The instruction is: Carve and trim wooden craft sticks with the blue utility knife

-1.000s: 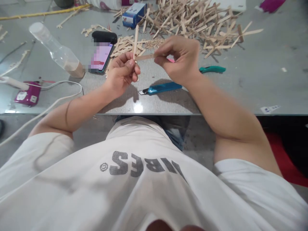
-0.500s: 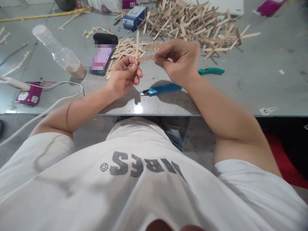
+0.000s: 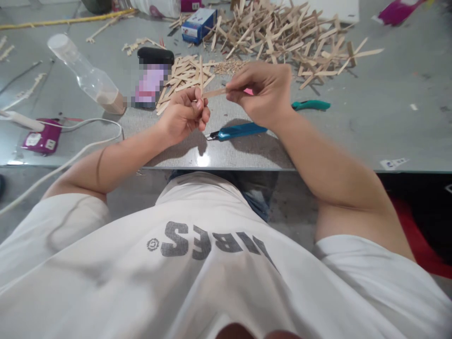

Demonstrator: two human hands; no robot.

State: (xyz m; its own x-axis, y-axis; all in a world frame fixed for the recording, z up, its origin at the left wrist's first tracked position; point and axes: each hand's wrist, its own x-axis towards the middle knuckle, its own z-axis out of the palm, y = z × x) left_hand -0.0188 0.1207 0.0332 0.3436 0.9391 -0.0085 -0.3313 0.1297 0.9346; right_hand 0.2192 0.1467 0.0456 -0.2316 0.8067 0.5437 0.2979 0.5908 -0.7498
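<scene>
My left hand (image 3: 184, 114) is closed in a pinch around the lower part of an upright wooden craft stick (image 3: 201, 75). My right hand (image 3: 265, 90) pinches the right end of a second wooden stick (image 3: 213, 92) that lies crosswise and meets the upright one at my left fingertips. Both hands hover just above the grey table (image 3: 370, 113). A blue utility knife (image 3: 237, 131) lies on the table right under my hands, blade end to the left.
A big heap of wooden sticks (image 3: 282, 33) fills the back centre, and a smaller stack (image 3: 180, 75) lies behind my left hand. A phone (image 3: 151, 84), a tipped plastic bottle (image 3: 84, 75), a blue box (image 3: 198, 22), teal-handled pliers (image 3: 310, 104) and a pink power strip (image 3: 40, 140) with white cable surround them.
Both hands have sunk a little toward the table with the two sticks still crossed. The upright stick now sits lower in my left hand.
</scene>
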